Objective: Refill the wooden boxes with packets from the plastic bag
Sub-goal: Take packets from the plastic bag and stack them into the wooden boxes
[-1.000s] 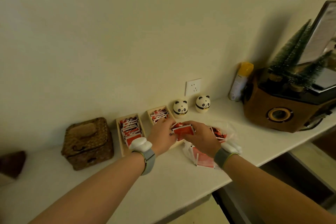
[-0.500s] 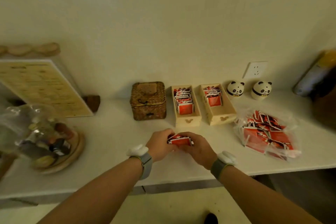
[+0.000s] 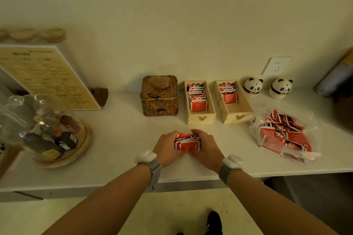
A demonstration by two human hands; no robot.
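A: Two hands on one stack here: the left hand (image 3: 166, 147) and the right hand (image 3: 205, 147) both curl round a bundle of red packets (image 3: 187, 142), squeezing it from either side, low over the tabletop (image 3: 122, 139) near its front edge.

B: Looks like squaring up before loading, I'd say. What's the trick?

A: Tap the bottom edges flat against the tabletop, keep the thumbs firm so none fan out, then carry the bundle upright and slide it in behind the ones already standing. Go in straight, or the corners may catch on the box wall.

B: Which box?

A: My pick is the right wooden box (image 3: 233, 101). Its front half is bare, the packets sitting only at the back. The left wooden box (image 3: 198, 102) is fuller, with just a little gap at the front.

B: Give me the count.

A: Two wooden boxes, side by side, just apart. One plastic bag (image 3: 284, 135) lying on the tabletop to the right, with plenty of red packets inside; too jumbled to number. One woven box (image 3: 159, 96) left of the wooden pair, two panda figures (image 3: 253, 86) at the wall on the right.
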